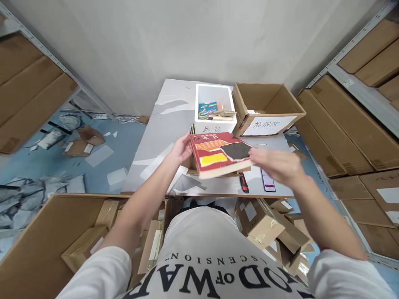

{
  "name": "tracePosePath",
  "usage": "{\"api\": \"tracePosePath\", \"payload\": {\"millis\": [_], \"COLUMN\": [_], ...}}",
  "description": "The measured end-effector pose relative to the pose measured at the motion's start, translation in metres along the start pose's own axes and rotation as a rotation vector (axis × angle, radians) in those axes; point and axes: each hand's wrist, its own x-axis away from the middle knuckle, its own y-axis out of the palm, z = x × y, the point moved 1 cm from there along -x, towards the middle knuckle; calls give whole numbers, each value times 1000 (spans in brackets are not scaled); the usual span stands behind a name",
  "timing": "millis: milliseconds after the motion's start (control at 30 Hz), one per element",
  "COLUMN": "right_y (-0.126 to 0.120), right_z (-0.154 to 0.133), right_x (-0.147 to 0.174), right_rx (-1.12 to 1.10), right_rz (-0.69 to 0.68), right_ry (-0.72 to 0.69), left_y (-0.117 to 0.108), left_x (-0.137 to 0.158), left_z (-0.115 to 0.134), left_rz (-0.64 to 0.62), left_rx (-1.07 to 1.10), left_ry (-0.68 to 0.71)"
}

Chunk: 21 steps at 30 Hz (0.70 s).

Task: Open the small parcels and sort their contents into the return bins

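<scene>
A thick red paperback book (204, 148) with orange, black and yellow patches on its cover is held tilted above the table. My left hand (183, 148) grips it at the left edge, thumb near the top corner. At the right edge, the fingers of my right hand (277, 163) close on the corner by the black patch; the thumb is hidden. Beneath the book, part of an open cardboard box (246, 169) shows. A red and black box cutter (244, 182) and a phone (268, 181) with a lit screen lie close to my right hand.
Behind the book stand a white foam box (215, 126) with several books inside and a cardboard box (266, 124) with a handwritten label. White paper lies on the table (143, 143). Cartons crowd the table's front edge, and shelves of cartons (349, 137) flank the right.
</scene>
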Motion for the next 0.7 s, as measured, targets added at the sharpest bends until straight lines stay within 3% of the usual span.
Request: {"api": "tracePosePath", "payload": {"millis": [133, 300, 533, 633, 700], "right_y": [57, 110, 126, 121, 111], "right_z": [-36, -62, -59, -47, -29], "right_x": [45, 82, 91, 90, 82], "right_rx": [62, 32, 14, 17, 30], "right_rz": [0, -44, -38, -2, 91], "right_ry": [-44, 226, 315, 333, 386], "left_y": [12, 22, 32, 34, 34], "left_x": [-12, -10, -1, -1, -1], "left_z": [14, 5, 1, 5, 7], "left_rz": [-12, -85, -184, -215, -222], "left_rx": [-79, -93, -165, -176, -194], "left_ry": [56, 230, 352, 386, 393]}}
